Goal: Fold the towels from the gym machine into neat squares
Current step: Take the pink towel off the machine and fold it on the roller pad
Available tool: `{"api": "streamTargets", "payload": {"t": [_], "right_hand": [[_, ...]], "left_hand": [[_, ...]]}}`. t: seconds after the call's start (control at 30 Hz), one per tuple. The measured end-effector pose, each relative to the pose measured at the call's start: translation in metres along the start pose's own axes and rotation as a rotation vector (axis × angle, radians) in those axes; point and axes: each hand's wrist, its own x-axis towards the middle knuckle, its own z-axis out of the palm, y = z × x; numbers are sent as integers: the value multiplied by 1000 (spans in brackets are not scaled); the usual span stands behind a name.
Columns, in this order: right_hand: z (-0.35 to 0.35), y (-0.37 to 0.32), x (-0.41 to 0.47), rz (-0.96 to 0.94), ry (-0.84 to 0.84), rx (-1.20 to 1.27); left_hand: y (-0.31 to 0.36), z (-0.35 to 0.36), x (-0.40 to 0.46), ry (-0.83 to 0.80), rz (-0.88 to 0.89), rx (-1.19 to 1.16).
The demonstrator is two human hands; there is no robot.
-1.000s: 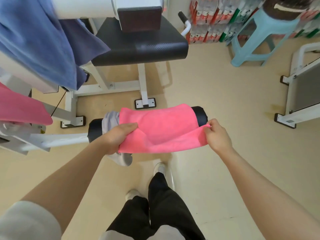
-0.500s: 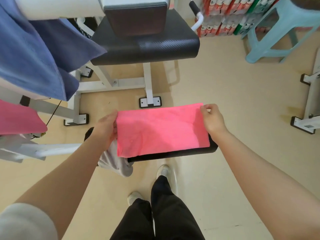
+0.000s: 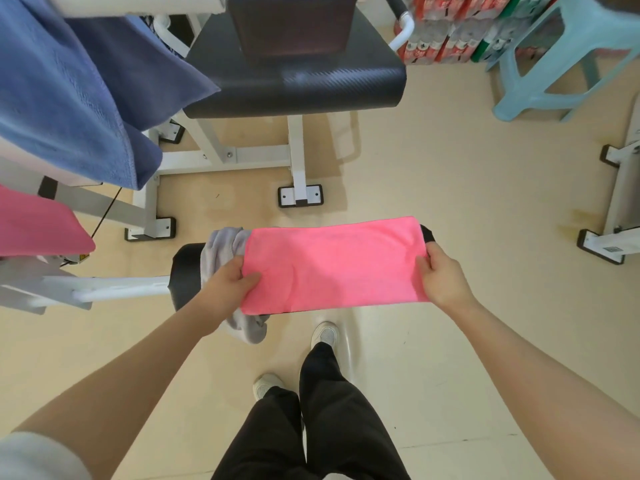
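A pink towel (image 3: 332, 265), folded into a long rectangle, lies stretched over the black padded roller (image 3: 185, 271) of the gym machine. My left hand (image 3: 225, 285) grips its left short edge and my right hand (image 3: 441, 275) grips its right short edge. A grey towel (image 3: 221, 247) hangs bunched over the roller just left of the pink one, partly behind my left hand. A blue towel (image 3: 69, 84) drapes from the machine at the upper left, and another pink towel (image 3: 38, 223) lies below it at the left edge.
The machine's black seat (image 3: 294, 84) on white legs stands ahead. A light blue plastic stool (image 3: 561, 53) and stacked drink packs (image 3: 450, 29) are at the upper right. A white machine frame (image 3: 620, 202) sits at the right edge. My legs and shoes (image 3: 323, 334) stand on beige floor.
Both hands lifted the towel's near edge up and over to the far edge, folding it in half on the roller, then came back to grip its short ends.
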Motion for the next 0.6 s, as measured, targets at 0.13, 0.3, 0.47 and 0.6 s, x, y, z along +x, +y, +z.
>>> {"api": "streamTargets", "payload": {"t": [0.13, 0.3, 0.47, 0.6], "right_hand": [[3, 17, -15, 76, -63, -160], [6, -8, -5, 139, 74, -262], [6, -21, 16, 93, 167, -190], [5, -20, 20, 93, 185, -260]], "left_hand": [[-14, -2, -9, -91, 10, 42], [2, 13, 4, 154, 31, 66], [17, 16, 19, 352, 158, 156], [12, 13, 12, 415, 156, 411]]}}
